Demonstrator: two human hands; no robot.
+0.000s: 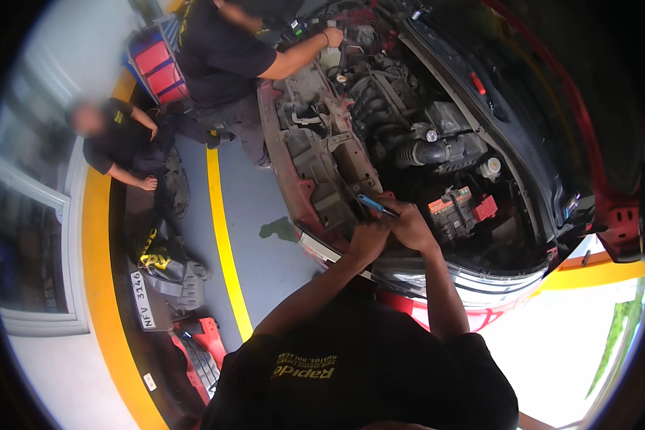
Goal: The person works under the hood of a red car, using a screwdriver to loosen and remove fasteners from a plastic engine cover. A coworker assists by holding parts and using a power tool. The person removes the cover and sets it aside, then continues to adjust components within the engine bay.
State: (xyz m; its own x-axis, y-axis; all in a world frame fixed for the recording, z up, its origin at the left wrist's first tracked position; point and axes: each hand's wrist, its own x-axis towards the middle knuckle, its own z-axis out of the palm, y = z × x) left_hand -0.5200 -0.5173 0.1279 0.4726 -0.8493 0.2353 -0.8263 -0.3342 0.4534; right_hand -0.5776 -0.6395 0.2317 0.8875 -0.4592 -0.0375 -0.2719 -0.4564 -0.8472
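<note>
My right hand (413, 223) is closed around a slim light-blue, dark-ended tool (371, 203) over the front corner of an open engine bay. Its exact kind does not show. My left hand (370, 241) sits just below and beside it, at the front edge of the car, fingers curled; whatever they grip is hidden. Close to the right hand is a car battery (453, 212) with a red terminal cover (485, 208). The bare front frame (337, 172) of the red car lies just beyond my hands.
A co-worker (218, 64) in dark clothes reaches into the far engine bay; a second person (129, 140) sits low by the wall. A licence plate (142, 301) and red car parts (202, 355) lie at left. The raised hood (602, 129) edges the right.
</note>
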